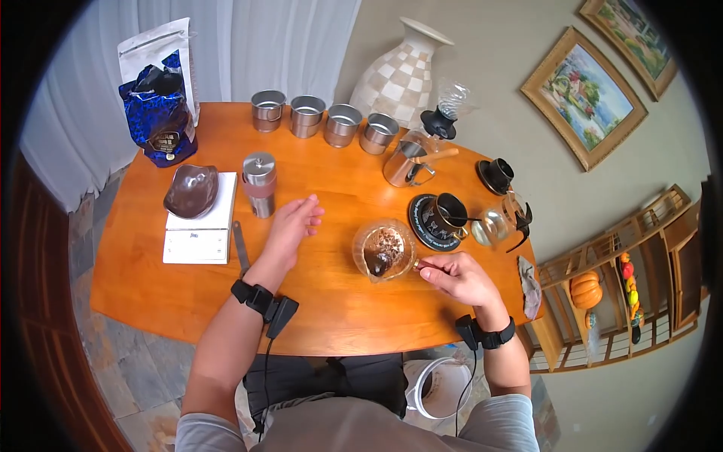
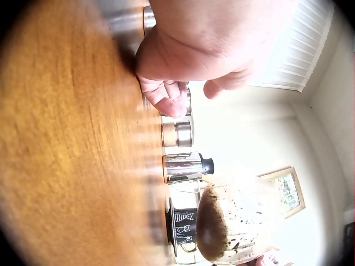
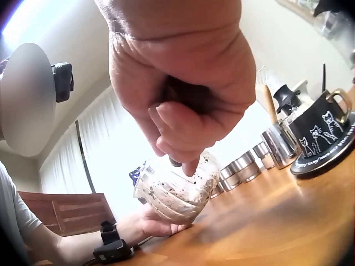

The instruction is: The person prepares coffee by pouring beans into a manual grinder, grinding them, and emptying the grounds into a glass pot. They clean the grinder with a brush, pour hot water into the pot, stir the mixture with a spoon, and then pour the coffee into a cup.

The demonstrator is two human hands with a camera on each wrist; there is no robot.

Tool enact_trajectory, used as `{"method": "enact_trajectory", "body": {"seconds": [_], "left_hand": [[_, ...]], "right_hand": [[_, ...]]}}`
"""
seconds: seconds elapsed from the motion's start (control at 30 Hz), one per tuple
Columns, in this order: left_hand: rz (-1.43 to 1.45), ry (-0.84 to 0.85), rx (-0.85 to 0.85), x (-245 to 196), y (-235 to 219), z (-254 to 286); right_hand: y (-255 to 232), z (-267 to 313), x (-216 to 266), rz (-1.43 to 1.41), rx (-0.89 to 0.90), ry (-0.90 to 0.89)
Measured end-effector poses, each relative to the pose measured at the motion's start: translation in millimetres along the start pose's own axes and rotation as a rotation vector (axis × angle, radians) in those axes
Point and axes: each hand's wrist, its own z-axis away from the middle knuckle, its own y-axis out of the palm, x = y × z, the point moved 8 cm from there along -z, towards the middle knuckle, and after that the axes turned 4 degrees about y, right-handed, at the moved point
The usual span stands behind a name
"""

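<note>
My right hand point(image 1: 461, 279) grips the reddish-brown handle of a clear glass coffee pitcher point(image 1: 382, 252). Dark coffee lies in the bottom of the pitcher, with foam and brown grounds clinging to its inner wall. In the left wrist view the pitcher point(image 2: 224, 221) appears held above the tabletop. My left hand point(image 1: 296, 226) hovers over the table with fingers relaxed, holding nothing. Closest to it stands a steel hand grinder point(image 1: 260, 184) with a reddish band. Right behind the pitcher, a black cup with cat drawings point(image 1: 444, 215) sits on its saucer point(image 1: 422, 235), a spoon in it.
At left, a brown bowl point(image 1: 192, 190) sits on a white scale point(image 1: 197, 252), before a blue coffee bag point(image 1: 160, 120). Several steel cups point(image 1: 307, 117) line the back, near a steel jug point(image 1: 404, 166). A glass pot point(image 1: 493, 226) and grey cloth point(image 1: 529, 286) lie right.
</note>
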Motion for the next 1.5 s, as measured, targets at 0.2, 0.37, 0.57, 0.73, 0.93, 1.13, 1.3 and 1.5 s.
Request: {"method": "enact_trajectory", "body": {"seconds": [0.2,0.37,0.57,0.73,0.93,1.13,1.3,1.5], "left_hand": [[-0.010,0.004,0.003,-3,1,2],[-0.015,0.006,0.005,-3,2,1],[-0.013,0.003,0.001,1,-1,0],[-0.023,-0.007,0.016,0,1,-2],[-0.019,0.000,0.018,-2,1,0],[-0.025,-0.003,0.015,-5,3,3],[-0.019,0.000,0.020,-4,3,2],[-0.012,0.004,0.013,-3,1,2]], "right_hand": [[9,-6,-9,-0.339,0.095,0.103],[11,-13,-19,-0.393,0.111,0.156],[12,-11,-16,-0.390,0.133,0.152],[6,-7,-3,-0.205,0.061,0.052],[1,-12,-7,-0.063,-0.037,-0.045],[5,-13,-7,-0.192,-0.018,0.042],[29,-11,-25,-0.586,0.172,0.306],[21,-17,-26,-0.484,0.098,0.227]]}}
